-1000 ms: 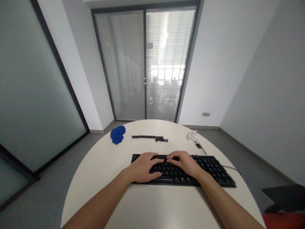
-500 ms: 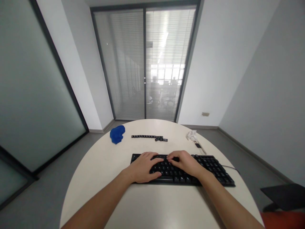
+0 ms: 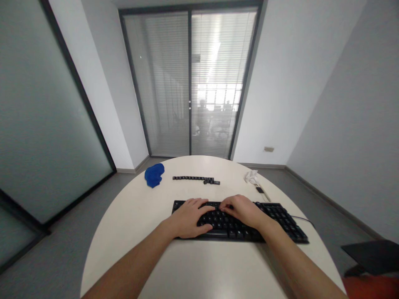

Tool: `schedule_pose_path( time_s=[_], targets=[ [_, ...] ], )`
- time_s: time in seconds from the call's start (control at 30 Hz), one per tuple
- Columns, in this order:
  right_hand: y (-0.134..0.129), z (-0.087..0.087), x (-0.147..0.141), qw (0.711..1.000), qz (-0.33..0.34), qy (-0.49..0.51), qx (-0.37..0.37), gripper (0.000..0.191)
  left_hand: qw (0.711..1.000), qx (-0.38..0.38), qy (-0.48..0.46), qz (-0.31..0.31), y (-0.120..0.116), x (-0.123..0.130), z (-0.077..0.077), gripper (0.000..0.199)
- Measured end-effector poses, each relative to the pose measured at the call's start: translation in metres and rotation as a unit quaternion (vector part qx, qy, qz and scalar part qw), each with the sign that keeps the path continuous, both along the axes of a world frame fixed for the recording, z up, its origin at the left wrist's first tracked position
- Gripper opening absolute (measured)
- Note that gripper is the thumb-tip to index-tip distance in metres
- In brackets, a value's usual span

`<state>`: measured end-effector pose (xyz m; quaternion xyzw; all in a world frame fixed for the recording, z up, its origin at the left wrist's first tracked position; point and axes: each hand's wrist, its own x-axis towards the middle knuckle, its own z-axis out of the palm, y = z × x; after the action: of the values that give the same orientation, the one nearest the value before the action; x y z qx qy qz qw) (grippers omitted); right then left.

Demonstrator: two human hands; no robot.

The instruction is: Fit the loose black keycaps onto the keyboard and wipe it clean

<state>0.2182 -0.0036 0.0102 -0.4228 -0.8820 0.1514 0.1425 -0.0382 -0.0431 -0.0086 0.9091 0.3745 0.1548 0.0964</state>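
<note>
A black keyboard (image 3: pixel 224 230) lies across the near half of the round table. Spread over its left side is my left hand (image 3: pixel 190 218), palm down and fingers apart, covering many of the keys. My right hand (image 3: pixel 241 209) is over the middle of the keyboard's upper rows, with thumb and fingertips drawn together in a pinch. Whatever may be between those fingertips is too small to make out. Beyond the keyboard, several loose black keycaps (image 3: pixel 190 178) stand in a row, with a few more bunched at its right end.
A blue cloth (image 3: pixel 154 175) lies at the table's (image 3: pixel 202 270) far left. Toward the right edge are a crumpled white cloth (image 3: pixel 251 176) and a thin pale stick-like tool (image 3: pixel 264 193) beside a small black piece. The keyboard's cable (image 3: pixel 304 219) trails off to the right.
My right hand's thumb and fingertips have drawn closer together, with the wrist slightly more arched. My left hand rests in the same place.
</note>
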Motion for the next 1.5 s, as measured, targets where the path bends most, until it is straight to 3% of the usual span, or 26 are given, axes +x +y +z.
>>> schedule_pose_path(
  time_s=[0.17, 0.33, 0.5, 0.67, 0.9, 1.2, 1.37, 1.5],
  targets=[
    [0.004, 0.001, 0.005, 1.000, 0.015, 0.020, -0.002, 0.020, 1.000, -0.002, 0.001, -0.001, 0.000, 0.000, 0.002, 0.058],
    [0.031, -0.005, 0.001, 0.997, -0.036, 0.008, 0.061, 0.020, 1.000, 0.003, -0.005, 0.000, 0.000, 0.000, 0.002, 0.058],
    [0.072, -0.015, -0.020, 0.978, -0.033, -0.106, 0.175, 0.020, 1.000, 0.002, -0.013, -0.002, 0.000, 0.000, 0.003, 0.057],
    [0.099, -0.019, -0.048, 0.968, -0.016, -0.142, 0.208, 0.029, 1.000, -0.008, -0.014, -0.002, -0.001, 0.000, 0.005, 0.057],
    [0.115, -0.021, -0.075, 0.962, -0.002, -0.161, 0.222, 0.026, 1.000, -0.008, -0.016, -0.003, 0.000, -0.001, 0.005, 0.058],
    [0.095, -0.018, -0.077, 0.978, 0.027, -0.127, 0.166, 0.019, 1.000, -0.011, -0.012, -0.003, 0.000, 0.000, 0.006, 0.058],
    [0.066, -0.014, -0.036, 0.991, 0.017, -0.078, 0.110, 0.023, 1.000, -0.003, -0.015, -0.003, 0.000, 0.000, 0.004, 0.056],
    [0.040, -0.015, 0.004, 0.995, -0.029, 0.089, 0.019, 0.025, 1.000, -0.008, -0.010, 0.003, 0.000, 0.000, 0.002, 0.057]
  ],
)
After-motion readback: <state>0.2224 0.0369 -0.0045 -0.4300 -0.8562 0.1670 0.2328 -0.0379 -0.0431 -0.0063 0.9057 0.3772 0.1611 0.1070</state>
